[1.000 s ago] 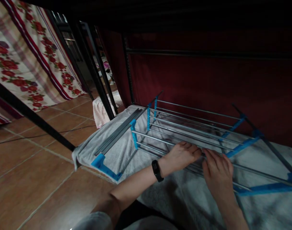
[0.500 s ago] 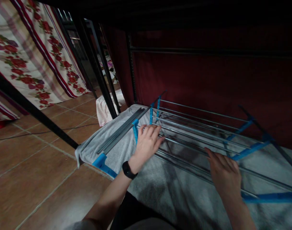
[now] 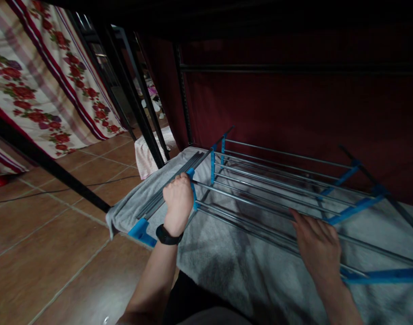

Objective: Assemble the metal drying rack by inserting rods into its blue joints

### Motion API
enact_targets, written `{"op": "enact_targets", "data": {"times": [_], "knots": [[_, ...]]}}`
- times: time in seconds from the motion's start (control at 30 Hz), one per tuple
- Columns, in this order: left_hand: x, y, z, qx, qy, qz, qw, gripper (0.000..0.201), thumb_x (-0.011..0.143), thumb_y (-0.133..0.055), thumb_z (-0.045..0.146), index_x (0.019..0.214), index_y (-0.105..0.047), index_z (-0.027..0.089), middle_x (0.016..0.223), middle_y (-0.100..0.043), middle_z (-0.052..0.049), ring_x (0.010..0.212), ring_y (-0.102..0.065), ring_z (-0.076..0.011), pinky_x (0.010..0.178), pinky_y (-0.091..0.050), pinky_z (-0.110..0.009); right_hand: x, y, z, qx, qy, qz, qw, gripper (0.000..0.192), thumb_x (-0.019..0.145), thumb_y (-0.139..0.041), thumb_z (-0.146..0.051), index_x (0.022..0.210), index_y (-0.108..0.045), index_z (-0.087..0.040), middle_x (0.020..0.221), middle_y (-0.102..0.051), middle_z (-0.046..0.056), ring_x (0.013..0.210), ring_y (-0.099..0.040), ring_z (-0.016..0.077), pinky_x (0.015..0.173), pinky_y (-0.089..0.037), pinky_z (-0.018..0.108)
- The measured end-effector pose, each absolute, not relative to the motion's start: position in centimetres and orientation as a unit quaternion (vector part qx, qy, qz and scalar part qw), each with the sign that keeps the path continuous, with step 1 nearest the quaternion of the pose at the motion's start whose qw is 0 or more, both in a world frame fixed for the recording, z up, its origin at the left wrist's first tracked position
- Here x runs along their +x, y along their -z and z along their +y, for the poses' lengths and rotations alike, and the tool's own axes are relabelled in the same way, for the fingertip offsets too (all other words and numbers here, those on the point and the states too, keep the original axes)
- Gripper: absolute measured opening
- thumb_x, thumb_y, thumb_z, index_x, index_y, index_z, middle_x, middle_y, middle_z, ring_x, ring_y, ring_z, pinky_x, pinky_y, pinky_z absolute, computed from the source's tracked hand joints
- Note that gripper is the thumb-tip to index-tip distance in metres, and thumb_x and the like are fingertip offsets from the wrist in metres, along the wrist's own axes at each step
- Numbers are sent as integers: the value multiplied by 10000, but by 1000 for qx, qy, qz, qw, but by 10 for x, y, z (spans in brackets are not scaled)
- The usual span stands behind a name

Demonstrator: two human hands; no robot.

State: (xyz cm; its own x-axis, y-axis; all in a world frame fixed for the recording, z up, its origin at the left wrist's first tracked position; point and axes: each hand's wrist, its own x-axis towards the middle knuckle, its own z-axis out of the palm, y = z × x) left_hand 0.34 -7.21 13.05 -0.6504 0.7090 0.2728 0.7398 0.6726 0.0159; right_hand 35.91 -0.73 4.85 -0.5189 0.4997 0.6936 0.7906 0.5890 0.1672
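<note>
A rack (image 3: 253, 194) of thin metal rods with blue plastic joints lies across a grey cloth (image 3: 220, 253). My left hand (image 3: 177, 194), a black band on its wrist, is closed in a fist at the rack's near left end. It grips the frame tube beside a blue joint (image 3: 190, 173); its fingertips are hidden. Over a long front rod rests my right hand (image 3: 317, 237), fingers together and curled around it. Several loose grey tubes (image 3: 172, 185) lie side by side on the cloth, left of the rack. Another blue joint (image 3: 141, 231) is at the near left corner.
Black metal posts (image 3: 135, 90) stand at the left, and a dark beam spans overhead. A dark red panel (image 3: 277, 113) closes off the back. Beyond the posts are a floral curtain (image 3: 33, 90), a tiled floor (image 3: 57, 253) with a black cable, and a striped cloth (image 3: 148, 155).
My left hand has moved left from above the rods to the rack's left end and closed on the frame there. My right hand has stayed at the front rod.
</note>
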Motion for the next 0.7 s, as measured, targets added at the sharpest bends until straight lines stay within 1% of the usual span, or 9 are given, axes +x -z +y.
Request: {"op": "enact_targets", "data": {"times": [0.23,0.33,0.5,0.6,0.7], "knots": [[-1,-131,-75,-413,66,-900,120,338,967,-344,200,1107,-647,152,913,-709,-162,852,-703,-293,692,-488,-344,360,-48,-6,-382,235,-835,318,385,982,-538,-230,1365,-551,-197,929,-708,47,835,-594,211,840,-379,356],[2,-129,-77,-419,62,-897,129,330,967,-367,226,1144,-630,136,916,-708,-171,856,-700,-303,690,-488,-352,360,-47,-7,-385,235,-833,320,369,982,-542,-242,1347,-563,-190,932,-708,50,840,-595,212,845,-379,357],[9,-124,-79,-432,76,-888,141,344,963,-451,351,1156,-619,119,978,-709,-192,864,-696,-320,682,-481,-355,361,-46,-7,-394,233,-828,325,329,979,-556,-251,1300,-600,-192,937,-710,51,844,-595,209,842,-383,357],[10,-123,-79,-430,73,-888,146,372,965,-452,364,1191,-598,108,978,-709,-191,868,-694,-334,664,-471,-361,361,-47,-6,-396,232,-826,328,342,981,-556,-258,1315,-594,-195,929,-710,48,836,-592,207,838,-381,358],[11,-122,-78,-428,70,-889,148,360,972,-429,349,1175,-601,108,967,-708,-195,863,-693,-338,658,-464,-358,361,-47,-6,-398,233,-824,330,349,979,-561,-258,1322,-591,-198,925,-712,45,830,-588,207,837,-378,359]]}}
